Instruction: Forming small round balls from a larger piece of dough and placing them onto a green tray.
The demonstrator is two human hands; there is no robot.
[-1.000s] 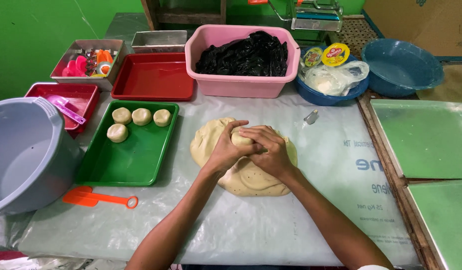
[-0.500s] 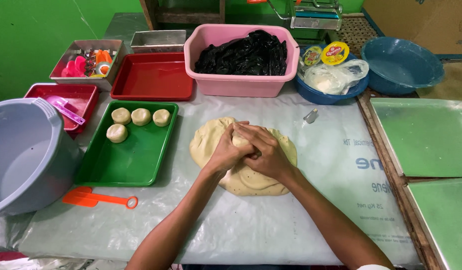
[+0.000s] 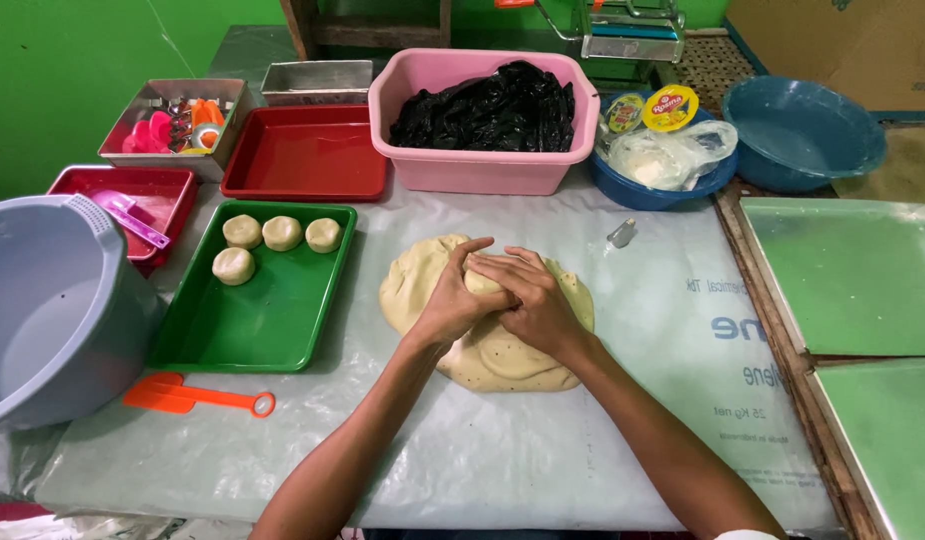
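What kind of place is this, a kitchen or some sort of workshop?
Most likely a small home bakery or pastry work table. Both hands press a mound of dough, four shaped dough balls sit in a green tray, and basins and empty trays stand around.

Left hand and right hand cupped together, fingers interlocked.

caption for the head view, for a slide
Both hands, left hand and right hand, press together on a dough mound beside a green tray holding four dough balls.
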